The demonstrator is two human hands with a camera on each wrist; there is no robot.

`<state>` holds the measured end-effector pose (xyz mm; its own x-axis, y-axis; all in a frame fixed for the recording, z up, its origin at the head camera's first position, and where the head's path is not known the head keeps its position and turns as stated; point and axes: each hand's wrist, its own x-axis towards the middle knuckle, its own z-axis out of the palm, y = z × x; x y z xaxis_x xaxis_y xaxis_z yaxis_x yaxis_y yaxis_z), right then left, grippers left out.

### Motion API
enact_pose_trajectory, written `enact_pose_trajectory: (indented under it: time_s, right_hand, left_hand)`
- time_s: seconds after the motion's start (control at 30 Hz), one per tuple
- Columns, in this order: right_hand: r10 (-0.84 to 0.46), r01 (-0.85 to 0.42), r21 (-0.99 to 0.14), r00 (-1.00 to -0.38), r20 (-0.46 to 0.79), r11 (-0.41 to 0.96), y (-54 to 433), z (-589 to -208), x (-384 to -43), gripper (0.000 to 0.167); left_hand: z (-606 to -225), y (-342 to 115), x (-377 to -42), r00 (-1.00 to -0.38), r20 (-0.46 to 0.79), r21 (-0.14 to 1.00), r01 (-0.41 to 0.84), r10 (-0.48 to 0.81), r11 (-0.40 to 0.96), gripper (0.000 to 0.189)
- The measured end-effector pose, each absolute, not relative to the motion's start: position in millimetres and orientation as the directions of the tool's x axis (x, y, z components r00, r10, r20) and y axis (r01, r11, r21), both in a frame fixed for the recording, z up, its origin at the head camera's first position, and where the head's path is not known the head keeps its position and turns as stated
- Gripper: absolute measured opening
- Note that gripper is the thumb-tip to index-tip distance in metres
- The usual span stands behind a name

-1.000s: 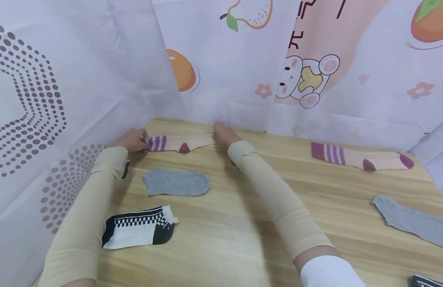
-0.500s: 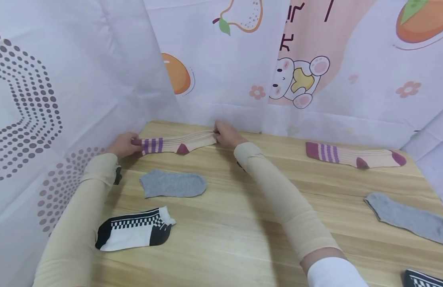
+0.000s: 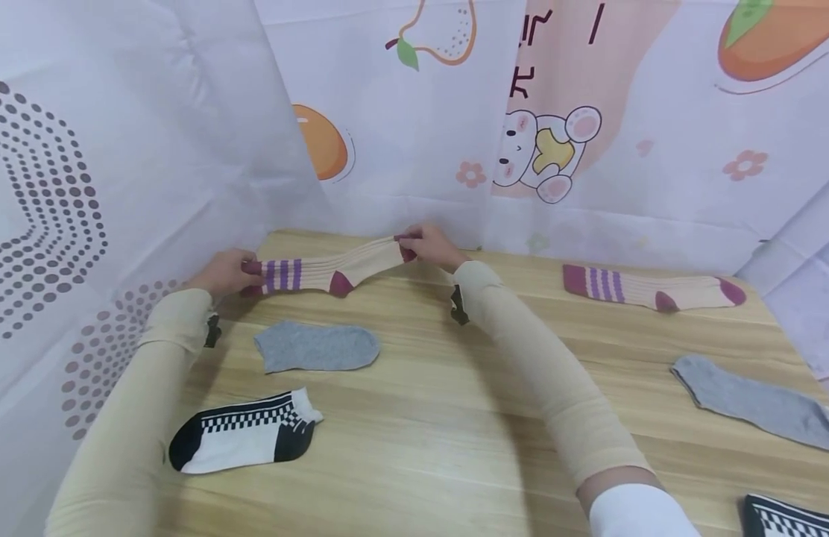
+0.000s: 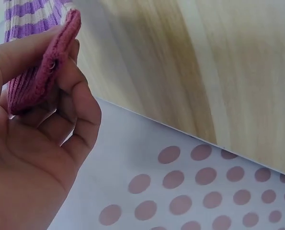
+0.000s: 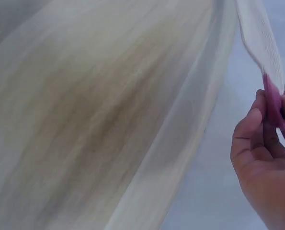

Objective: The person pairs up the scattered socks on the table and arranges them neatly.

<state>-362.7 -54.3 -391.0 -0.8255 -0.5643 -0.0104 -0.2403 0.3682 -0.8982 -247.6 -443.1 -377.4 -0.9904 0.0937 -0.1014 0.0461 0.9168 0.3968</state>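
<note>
Stretched between both hands is a cream sock with purple stripes and maroon cuff, heel and toe. My left hand pinches the maroon cuff between thumb and fingers, as the left wrist view shows. At the other end my right hand pinches the maroon toe, which is lifted off the table. Just in front of this sock lies a flat grey ankle sock. Nearer the front is a white and black checkered ankle sock.
On the right side of the wooden table lie a matching striped sock, another grey sock and a partly visible black-and-white sock. A printed white curtain hangs along the back and left edges.
My right hand has raised the toe end and shifted slightly right, so its maroon tip shows now. The left hand has drawn the cuff a little left. The head view has turned slightly.
</note>
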Motion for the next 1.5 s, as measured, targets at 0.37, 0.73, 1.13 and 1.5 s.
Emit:
enact_pose_trajectory:
  time_s: [0.37, 0.73, 1.13, 1.5]
  right_hand:
    - [-0.485, -0.324, -0.843, -0.870, 0.087, 0.430, -18, -390, -359, 0.021]
    - [-0.451, -0.340, -0.827, -0.884, 0.119, 0.448, 37, -375, -353, 0.021]
    - [-0.439, -0.372, -0.793, -0.886, 0.149, 0.482, 79, -368, -336, 0.021]
    - [-0.435, -0.415, -0.772, -0.878, 0.200, 0.481, 113, -365, -313, 0.019]
  left_hand:
    - [-370, -437, -242, -0.987, -0.107, 0.425, 0.061, 0.117, 0.903, 0.031]
    - [-360, -410, -242, -0.980, -0.120, 0.473, 0.086, 0.161, 0.877, 0.029]
    - [-355, -382, -246, -0.971, -0.120, 0.481, 0.127, 0.208, 0.867, 0.028]
    - [-352, -357, -243, -0.959, -0.088, 0.481, 0.195, 0.268, 0.855, 0.027]
